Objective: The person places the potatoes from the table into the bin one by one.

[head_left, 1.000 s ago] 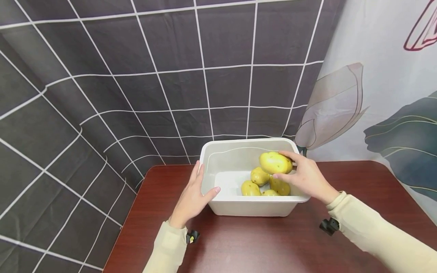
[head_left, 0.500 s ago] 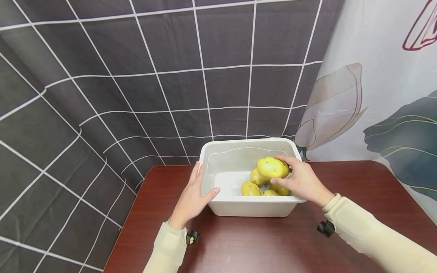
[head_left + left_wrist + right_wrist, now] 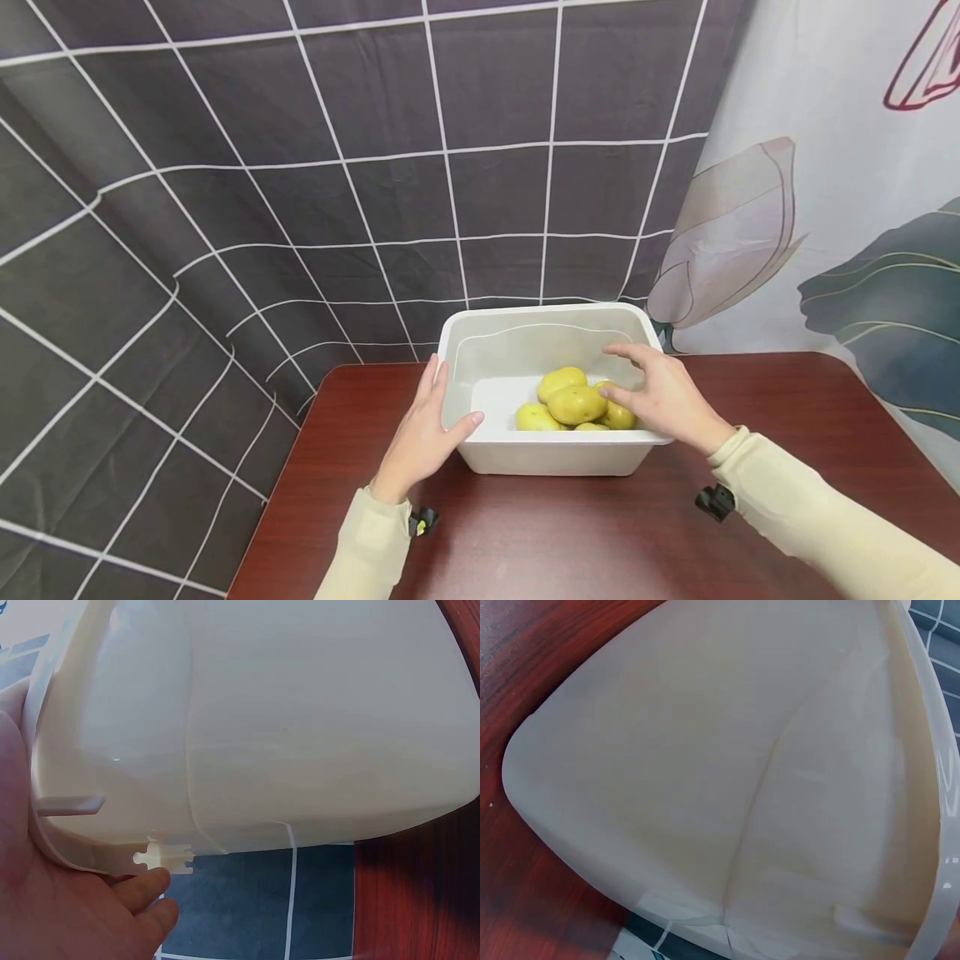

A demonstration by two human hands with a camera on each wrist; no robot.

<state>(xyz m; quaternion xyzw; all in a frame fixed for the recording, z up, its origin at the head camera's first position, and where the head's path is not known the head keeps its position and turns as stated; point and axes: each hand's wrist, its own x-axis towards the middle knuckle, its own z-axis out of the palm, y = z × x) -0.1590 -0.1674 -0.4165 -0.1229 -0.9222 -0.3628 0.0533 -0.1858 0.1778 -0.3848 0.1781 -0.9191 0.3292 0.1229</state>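
Note:
Several yellow potatoes (image 3: 576,405) lie piled in the right half of a white plastic bin (image 3: 555,457). My left hand (image 3: 420,446) rests at the bin's left rim, its fingers extended. In the left wrist view that hand (image 3: 82,915) lies along the rim, with fingertips beside a small notched tab. My right hand (image 3: 667,398) reaches over the right rim, thumb and fingers spread apart above the potatoes and holding nothing. The right wrist view shows mostly the bin's outer wall (image 3: 667,765); that hand is almost wholly out of it.
The bin stands on a reddish-brown wooden table (image 3: 555,533), near its back edge. Behind hangs a dark grey cloth (image 3: 390,200) with white grid lines. A pale curtain (image 3: 840,275) with printed flowers hangs at the right.
My right hand has lowered a potato and let go of it; it lies on the pile, and the potatoes have shifted a little. The left hand has stayed put.

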